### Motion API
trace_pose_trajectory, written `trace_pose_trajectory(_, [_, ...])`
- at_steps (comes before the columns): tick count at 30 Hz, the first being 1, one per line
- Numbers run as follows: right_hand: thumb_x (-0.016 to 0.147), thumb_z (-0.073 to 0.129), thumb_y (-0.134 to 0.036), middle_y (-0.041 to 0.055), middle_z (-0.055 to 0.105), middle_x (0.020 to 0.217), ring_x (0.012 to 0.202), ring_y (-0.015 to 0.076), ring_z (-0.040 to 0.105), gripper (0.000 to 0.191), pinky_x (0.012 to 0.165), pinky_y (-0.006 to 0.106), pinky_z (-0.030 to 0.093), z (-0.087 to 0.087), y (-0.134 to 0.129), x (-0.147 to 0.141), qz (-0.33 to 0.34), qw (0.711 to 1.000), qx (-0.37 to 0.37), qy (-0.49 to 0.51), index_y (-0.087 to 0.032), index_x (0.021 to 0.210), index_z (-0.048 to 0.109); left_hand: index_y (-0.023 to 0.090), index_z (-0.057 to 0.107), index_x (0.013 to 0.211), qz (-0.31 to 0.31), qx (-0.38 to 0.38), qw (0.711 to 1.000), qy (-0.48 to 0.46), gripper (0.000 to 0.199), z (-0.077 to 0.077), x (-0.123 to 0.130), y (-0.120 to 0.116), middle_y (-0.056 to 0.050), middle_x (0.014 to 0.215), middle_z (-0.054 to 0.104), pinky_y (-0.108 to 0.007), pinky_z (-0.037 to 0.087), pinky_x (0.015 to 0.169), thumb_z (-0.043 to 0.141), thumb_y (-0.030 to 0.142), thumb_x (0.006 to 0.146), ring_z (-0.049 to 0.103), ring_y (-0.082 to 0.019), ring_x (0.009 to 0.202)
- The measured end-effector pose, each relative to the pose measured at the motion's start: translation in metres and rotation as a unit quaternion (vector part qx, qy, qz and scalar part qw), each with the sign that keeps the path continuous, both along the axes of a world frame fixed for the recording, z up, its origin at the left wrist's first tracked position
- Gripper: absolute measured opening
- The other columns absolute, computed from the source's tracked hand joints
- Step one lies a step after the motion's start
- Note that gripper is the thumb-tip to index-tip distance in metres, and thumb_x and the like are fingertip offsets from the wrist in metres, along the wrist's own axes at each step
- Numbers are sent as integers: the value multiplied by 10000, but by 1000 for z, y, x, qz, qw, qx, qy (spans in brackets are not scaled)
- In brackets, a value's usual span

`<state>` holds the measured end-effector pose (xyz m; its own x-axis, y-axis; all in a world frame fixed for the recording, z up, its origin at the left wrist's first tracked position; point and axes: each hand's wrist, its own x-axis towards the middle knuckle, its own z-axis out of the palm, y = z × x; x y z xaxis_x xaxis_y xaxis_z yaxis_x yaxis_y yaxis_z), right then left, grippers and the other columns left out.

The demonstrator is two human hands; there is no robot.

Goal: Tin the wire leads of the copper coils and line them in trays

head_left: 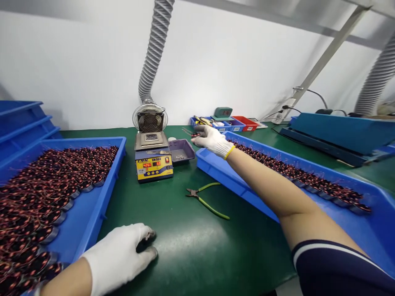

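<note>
My left hand (123, 257), in a white glove with dark-stained fingertips, rests low over the green table beside the left tray. A gap shows between its thumb and fingers, and nothing is visible in it. My right hand (212, 139), also gloved, reaches over the far end of the right blue tray (237, 185). A small wired component (194, 135) with thin leads shows between its thumb and fingers. Pliers (194, 193) with green handles lie spread on the table between my hands. Rows of round wired components (296, 172) fill part of the right tray.
The left blue tray (101, 209) holds many similar wired parts. A yellow-and-blue solder pot (154, 164) stands at the back under a ducted fan (150, 121). Beside it sits a purple tray (185, 152). Small bins (245, 123) and a clock (223, 112) are farther back.
</note>
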<state>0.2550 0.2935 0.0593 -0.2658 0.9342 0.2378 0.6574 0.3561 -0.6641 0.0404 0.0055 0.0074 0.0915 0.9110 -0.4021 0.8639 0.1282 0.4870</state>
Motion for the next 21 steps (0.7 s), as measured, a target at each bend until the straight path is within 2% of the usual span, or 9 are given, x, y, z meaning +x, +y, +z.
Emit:
trace_pose_trajectory(2, [645, 719, -386, 4, 676, 856, 731, 128, 617, 545, 704, 248, 500, 9, -9, -31, 29, 999, -7, -14, -202, 1145, 605, 261, 668, 1090, 13, -24, 1000, -12, 432, -3, -6, 2, -41, 1089, 688, -285, 463, 896, 517, 468, 742, 638, -226, 981])
trace_pose_trajectory(5, [728, 612, -456, -12, 663, 767, 689, 117, 607, 350, 692, 231, 477, 19, -12, -69, 65, 997, 5, -32, -204, 963, 672, 239, 659, 1106, 44, -43, 997, -38, 461, -5, -16, 7, -50, 1061, 698, -285, 464, 883, 530, 462, 724, 646, -224, 963])
trace_pose_trajectory(9, [829, 437, -514, 32, 649, 742, 682, 121, 598, 442, 685, 214, 458, 29, -7, -104, 46, 997, 19, -53, -146, 884, 676, 228, 664, 1089, 52, -29, 996, -64, 469, -5, -23, 9, -53, 1023, 710, -284, 467, 868, 535, 465, 704, 646, -228, 974])
trace_pose_trajectory(15, [809, 418, -556, 76, 643, 742, 770, 180, 610, 516, 721, 250, 453, 33, -3, -129, 14, 988, 54, -141, -120, 918, 670, 235, 674, 1053, 49, -31, 996, -63, 452, -4, -23, 9, -54, 1045, 704, -294, 464, 877, 541, 468, 688, 636, -243, 1007])
trace_pose_trajectory(21, [811, 399, -557, 117, 656, 860, 875, 228, 618, 535, 764, 285, 461, 27, 0, -139, 12, 982, 72, -175, -119, 973, 659, 231, 663, 1072, 38, -46, 997, -55, 459, 1, -22, 10, -65, 1073, 694, -315, 450, 904, 525, 463, 701, 625, -257, 1034])
